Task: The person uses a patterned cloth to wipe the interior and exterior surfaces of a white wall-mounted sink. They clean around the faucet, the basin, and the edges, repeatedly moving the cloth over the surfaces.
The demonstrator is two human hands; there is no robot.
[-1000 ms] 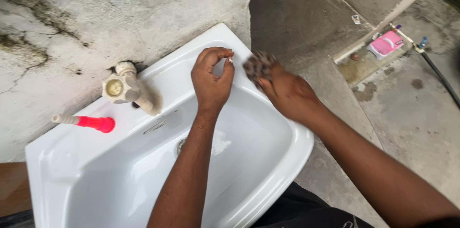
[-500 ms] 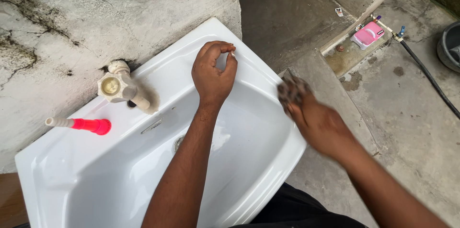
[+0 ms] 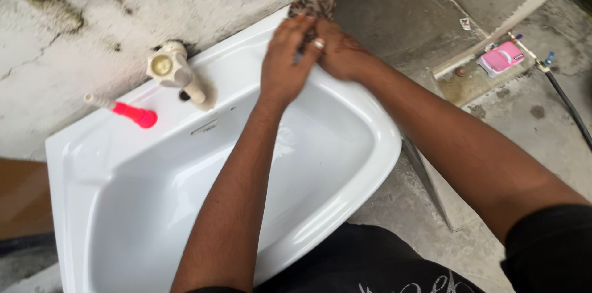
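A stained concrete wall point(image 3: 74, 28) backs a white basin point(image 3: 345, 163) set in a rough outdoor corner, with a grey concrete floor point(image 3: 524, 126) to the right. Both hands meet at the basin's far right corner, against the wall. The right hand point(image 3: 342, 52) is closed around a brownish scrubber point(image 3: 313, 4), whose frayed top shows above the fingers, pressed where rim meets wall. The left hand point(image 3: 285, 62) lies over the rim just beside it, fingers curled and touching the right hand; whether it grips anything I cannot tell, as its palm faces down. To scrub this corner well, I judge short firm strokes along the rim edge work best, with the left hand bracing the basin so it does not shift. A cream plastic tap point(image 3: 176, 74) juts from the wall over the basin's back ledge, and a red-ended brush handle point(image 3: 132, 113) rests on the ledge to its left; both are well apart from the hands. A pink soap case point(image 3: 502, 57) and black hose point(image 3: 570, 111) sit far right on the floor.
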